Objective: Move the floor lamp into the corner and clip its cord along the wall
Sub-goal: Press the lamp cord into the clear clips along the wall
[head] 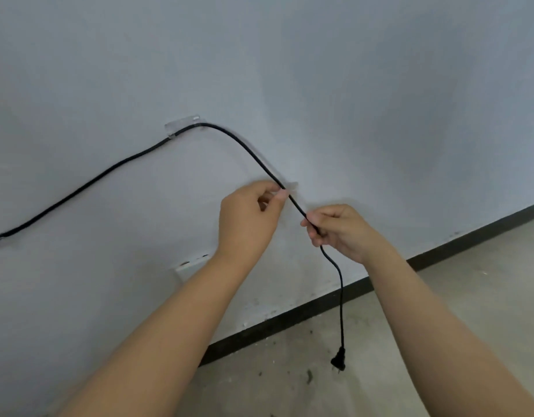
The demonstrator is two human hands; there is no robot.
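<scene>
A black cord (88,182) runs along the grey wall from the far left up through a clear clip (184,125), then curves down to my hands. My left hand (248,219) pinches the cord between thumb and fingers against the wall, beside a second clear clip (292,186) that is mostly hidden by my fingers. My right hand (339,228) is shut on the cord a little lower. Below it the cord hangs free and ends in a black plug (339,359) above the floor. The lamp itself is out of view.
A white wall socket (191,266) sits on the wall just under my left forearm. A black skirting strip (290,316) runs along the base of the wall. The concrete floor (305,383) below is dusty and speckled.
</scene>
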